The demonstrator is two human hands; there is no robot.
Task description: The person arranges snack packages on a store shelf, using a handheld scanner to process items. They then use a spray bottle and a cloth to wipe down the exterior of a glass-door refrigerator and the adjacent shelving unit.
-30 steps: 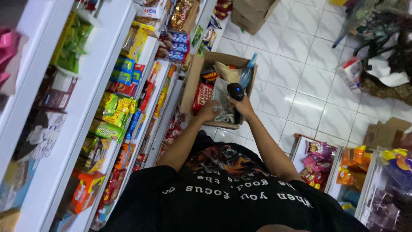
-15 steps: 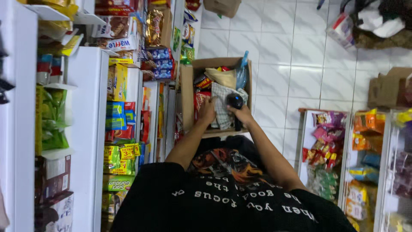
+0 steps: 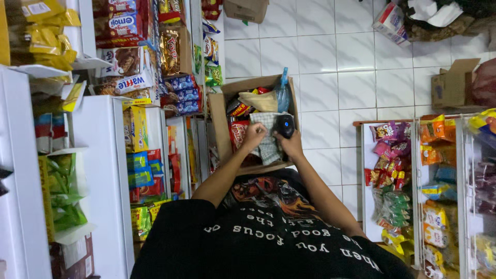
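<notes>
Two bare arms reach forward from a black printed shirt [image 3: 268, 232] that fills the near bottom of the head view, and both hands meet over an open cardboard box [image 3: 219, 124] standing on the white tiled floor [image 3: 330, 51]. The left hand [image 3: 254, 137] is curled into a loose fist, its fingers pinching the edge of a checked cloth or paper [image 3: 268, 147] that lies across the near end of the box. The right hand [image 3: 292, 144] is closed around a small black rounded device [image 3: 284, 125], held just above that checked sheet; what kind of device it is cannot be told. The two hands are just beside each other, nearly touching.

Beyond the hands, the box holds red snack packets [image 3: 238, 133] along its left side, a tan paper bag [image 3: 261, 101] farther in, and a blue plastic bottle [image 3: 282, 93] standing at the far right corner.

To the left of the box rise white shelves [image 3: 103, 155] stacked with boxed and bagged snacks in yellow, blue, red and green. To the right, well apart from the box, a low rack [image 3: 398, 170] holds more bright snack bags. Farther off on the floor sit a second, smaller cardboard box [image 3: 452, 85] at the right and another carton [image 3: 245, 9] at the top edge.
</notes>
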